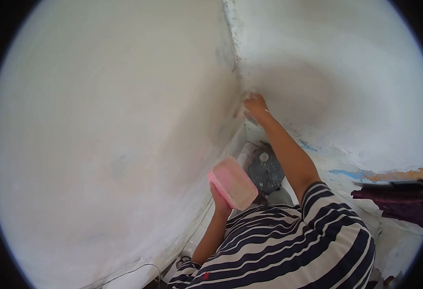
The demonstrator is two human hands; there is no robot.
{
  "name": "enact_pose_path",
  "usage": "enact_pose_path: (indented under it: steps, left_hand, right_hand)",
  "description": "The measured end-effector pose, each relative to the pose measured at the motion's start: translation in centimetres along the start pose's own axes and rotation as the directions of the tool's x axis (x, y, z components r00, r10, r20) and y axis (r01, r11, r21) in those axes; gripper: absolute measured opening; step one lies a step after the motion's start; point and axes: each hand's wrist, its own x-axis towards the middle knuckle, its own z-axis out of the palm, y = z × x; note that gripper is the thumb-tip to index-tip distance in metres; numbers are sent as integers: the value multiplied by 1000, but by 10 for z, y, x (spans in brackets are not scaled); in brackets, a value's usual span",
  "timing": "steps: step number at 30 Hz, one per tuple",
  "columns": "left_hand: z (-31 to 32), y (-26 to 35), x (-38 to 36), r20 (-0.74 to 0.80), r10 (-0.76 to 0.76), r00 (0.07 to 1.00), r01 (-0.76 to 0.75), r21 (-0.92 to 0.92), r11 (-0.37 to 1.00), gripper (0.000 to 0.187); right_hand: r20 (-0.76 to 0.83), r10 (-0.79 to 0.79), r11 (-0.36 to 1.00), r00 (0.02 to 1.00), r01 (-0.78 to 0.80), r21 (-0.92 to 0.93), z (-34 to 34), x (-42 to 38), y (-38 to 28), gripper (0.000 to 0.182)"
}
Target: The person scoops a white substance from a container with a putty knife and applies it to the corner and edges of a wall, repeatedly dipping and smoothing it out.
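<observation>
My left hand [219, 198] grips a pink plastic tub [221, 169] from its left side and underneath. The tub is tilted, and a pale, whitish layer shows inside it. Up at the corner [237, 58] where two walls meet, my right hand [256, 106] is closed with its fingers at the wall. Whatever it holds is too small and blurred to make out. Rough, chipped plaster runs along that corner line above the hand.
Below my right arm lies a dark grey, white-spotted round object [265, 171]. Blue and orange patches mark the right wall [375, 174]. Dark purple cloth [399, 200] hangs at the right edge. A thin cable [134, 269] runs along the lower left.
</observation>
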Motion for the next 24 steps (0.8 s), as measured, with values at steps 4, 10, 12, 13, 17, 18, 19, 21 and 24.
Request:
enact_pose_path:
  steps: [4,10,12,13,17,18,19,21,24]
  left_hand:
    - [-6,3,-6,39,-27,999,28,-46,999,71]
    - [-2,1,0,91,16,996,-8,-83,997,72]
    - [-1,1,2,85,9,996,0,-102,995,72]
    - [-3,0,3,84,17,996,-8,-106,994,72]
    - [-4,-1,1,93,24,995,-17,-82,997,70]
    - [-4,1,-2,94,10,996,-4,-65,998,70]
    - [-3,1,-3,90,17,996,-11,-67,998,70]
    - [-1,2,-6,59,36,998,-32,-68,997,69]
    - [-5,2,-6,66,41,997,-34,-97,995,69]
  right_hand:
    - [103,633,697,767,-623,355,-30,85,-136,23]
    - [111,395,715,912,-381,586,-131,122,-222,17]
    - [135,418,728,898,-420,541,-143,102,-215,16]
    - [152,444,739,883,-457,495,-141,91,-214,15]
    - [160,650,634,743,-645,427,-88,62,-172,10]
    - [141,696,601,704,-679,421,-77,61,-163,14]
    - [148,692,602,706,-678,422,-71,62,-165,14]
    - [-31,677,694,735,-623,360,-62,60,-173,35]
    - [-168,665,725,728,-575,378,-72,50,-196,44]
